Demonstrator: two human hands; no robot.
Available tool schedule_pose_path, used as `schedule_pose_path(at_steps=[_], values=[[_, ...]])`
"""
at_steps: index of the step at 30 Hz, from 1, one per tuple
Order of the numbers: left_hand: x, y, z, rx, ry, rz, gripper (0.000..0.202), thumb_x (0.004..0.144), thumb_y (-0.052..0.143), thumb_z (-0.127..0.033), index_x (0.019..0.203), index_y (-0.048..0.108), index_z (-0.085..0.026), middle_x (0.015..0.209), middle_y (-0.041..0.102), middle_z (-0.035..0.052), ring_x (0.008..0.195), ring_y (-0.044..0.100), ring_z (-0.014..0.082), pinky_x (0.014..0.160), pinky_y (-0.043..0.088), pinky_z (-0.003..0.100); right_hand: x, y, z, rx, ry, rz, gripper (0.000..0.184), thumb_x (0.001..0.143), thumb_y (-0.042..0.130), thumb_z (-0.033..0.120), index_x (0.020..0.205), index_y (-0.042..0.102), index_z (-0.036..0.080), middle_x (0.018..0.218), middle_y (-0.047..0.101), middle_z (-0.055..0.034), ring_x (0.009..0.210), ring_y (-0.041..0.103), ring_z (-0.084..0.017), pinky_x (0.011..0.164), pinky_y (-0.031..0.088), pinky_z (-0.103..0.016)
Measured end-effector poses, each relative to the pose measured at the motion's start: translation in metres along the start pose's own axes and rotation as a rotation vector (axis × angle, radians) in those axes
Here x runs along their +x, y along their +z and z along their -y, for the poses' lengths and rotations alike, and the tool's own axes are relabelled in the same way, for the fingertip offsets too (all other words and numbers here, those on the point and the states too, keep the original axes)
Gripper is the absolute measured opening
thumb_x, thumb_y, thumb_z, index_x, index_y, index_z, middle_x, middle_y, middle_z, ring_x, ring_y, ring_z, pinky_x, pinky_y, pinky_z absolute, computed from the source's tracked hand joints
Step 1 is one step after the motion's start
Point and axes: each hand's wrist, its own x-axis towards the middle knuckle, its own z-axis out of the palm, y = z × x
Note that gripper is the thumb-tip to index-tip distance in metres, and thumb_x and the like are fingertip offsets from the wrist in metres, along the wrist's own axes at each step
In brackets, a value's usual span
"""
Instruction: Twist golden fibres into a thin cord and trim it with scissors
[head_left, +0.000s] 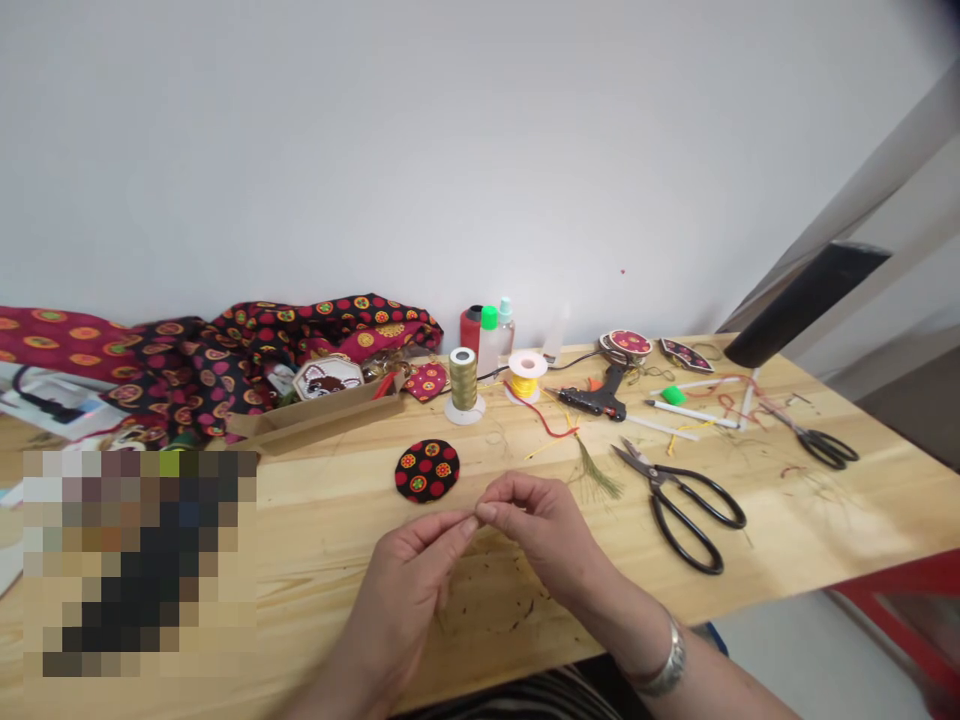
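My left hand and my right hand meet over the wooden table, fingertips pinched together on something thin that I cannot make out. A silver bracelet sits on my right wrist. Just beyond my fingers lies a round black fabric disc with red and yellow dots. A small tuft of olive threads lies to the right of my right hand.
Large black scissors lie at the right, smaller scissors farther right. A gold thread spool, yellow spool, bottles and black glue gun stand behind. A cardboard tray and patterned cloth lie at the left.
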Motion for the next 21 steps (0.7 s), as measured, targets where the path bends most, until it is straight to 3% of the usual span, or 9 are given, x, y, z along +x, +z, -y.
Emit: schedule_pose_path(at_steps=[3,5,7,9,11,15,21], values=[[0.0,-0.001,-0.002,-0.022,-0.015,-0.033,0.024,0.061,0.076,-0.036,0.076,0.076,-0.016,0.043,0.045,-0.0059,0.041,0.021,0.0052,0.038,0.014,0.02,0.0,-0.021,0.005,-0.271,-0.064,-0.062,0.015,0.076,0.06,0.028,0.071,0.065,0.016,0.065,0.063,-0.0012,0.061,0.054,-0.014,0.06,0.042,-0.026],[0.001,-0.003,-0.002,-0.029,-0.028,-0.048,0.027,0.059,0.077,-0.037,0.076,0.076,-0.015,0.047,0.049,-0.0047,0.041,0.021,0.0046,0.038,0.013,0.02,-0.004,-0.049,0.01,-0.594,-0.175,-0.14,0.017,0.081,0.055,0.029,0.078,0.067,0.017,0.077,0.067,-0.0048,0.071,0.059,-0.017,0.065,0.045,-0.029],[0.004,-0.005,-0.001,-0.038,-0.044,-0.057,0.032,0.059,0.077,-0.039,0.078,0.075,-0.014,0.044,0.044,-0.0061,0.041,0.019,0.0044,0.039,0.013,0.02,-0.012,-0.085,0.013,-1.002,-0.222,-0.27,0.02,0.084,0.05,0.027,0.083,0.067,0.017,0.087,0.067,-0.0086,0.079,0.06,-0.022,0.073,0.046,-0.034],[0.006,-0.007,0.001,-0.05,-0.056,-0.065,0.035,0.058,0.077,-0.04,0.079,0.075,-0.013,0.043,0.041,-0.0069,0.041,0.019,0.0043,0.039,0.013,0.019,-0.022,-0.122,0.013,-1.356,-0.134,-0.43,0.022,0.085,0.048,0.024,0.092,0.066,0.014,0.095,0.066,-0.0138,0.09,0.06,-0.029,0.079,0.046,-0.04],[0.009,-0.008,0.003,-0.058,-0.063,-0.071,0.036,0.057,0.078,-0.04,0.08,0.074,-0.013,0.045,0.044,-0.006,0.041,0.02,0.004,0.039,0.013,0.019,-0.033,-0.154,0.007,-1.575,-0.019,-0.477,0.025,0.083,0.048,0.02,0.097,0.065,0.008,0.099,0.065,-0.0186,0.094,0.06,-0.032,0.083,0.047,-0.042],[0.012,-0.007,0.005,-0.055,-0.074,-0.073,0.037,0.057,0.077,-0.041,0.081,0.074,-0.013,0.045,0.043,-0.0066,0.041,0.02,0.0039,0.039,0.013,0.02,-0.047,-0.192,-0.011,-1.685,0.032,-0.395,0.033,0.08,0.049,0.019,0.107,0.061,0.004,0.109,0.062,-0.0196,0.1,0.059,-0.031,0.086,0.048,-0.038],[0.012,-0.009,0.006,-0.06,-0.065,-0.079,0.037,0.057,0.078,-0.041,0.082,0.074,-0.014,0.042,0.041,-0.0081,0.039,0.02,0.0037,0.039,0.013,0.02,-0.046,-0.199,-0.017,-1.735,0.029,-0.38,0.036,0.079,0.048,0.019,0.109,0.061,0.004,0.109,0.062,-0.0201,0.1,0.058,-0.032,0.086,0.049,-0.039]])
